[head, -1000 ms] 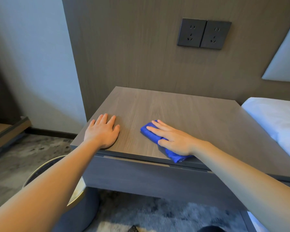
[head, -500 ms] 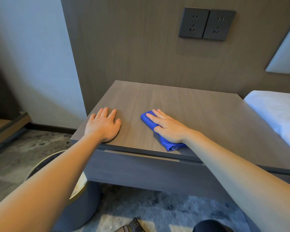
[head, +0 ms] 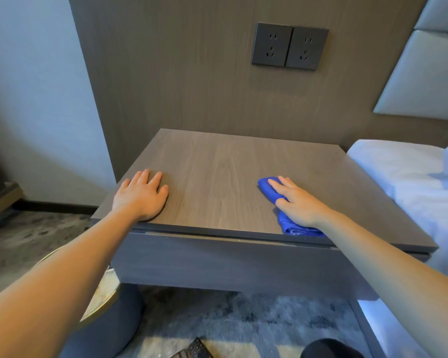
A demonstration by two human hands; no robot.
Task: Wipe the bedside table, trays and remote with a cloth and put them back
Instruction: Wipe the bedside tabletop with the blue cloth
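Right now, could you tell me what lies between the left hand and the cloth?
Only bare wood-grain tabletop lies between left hand and cloth in the head view.

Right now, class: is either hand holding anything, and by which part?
Nothing is gripped. The right hand presses flat, fingers straight, on the blue cloth; the left hand rests flat on the bedside table near its front left corner.

My head cam only, 1 view: faces fwd + down onto bedside table top, close; wall panel behind.
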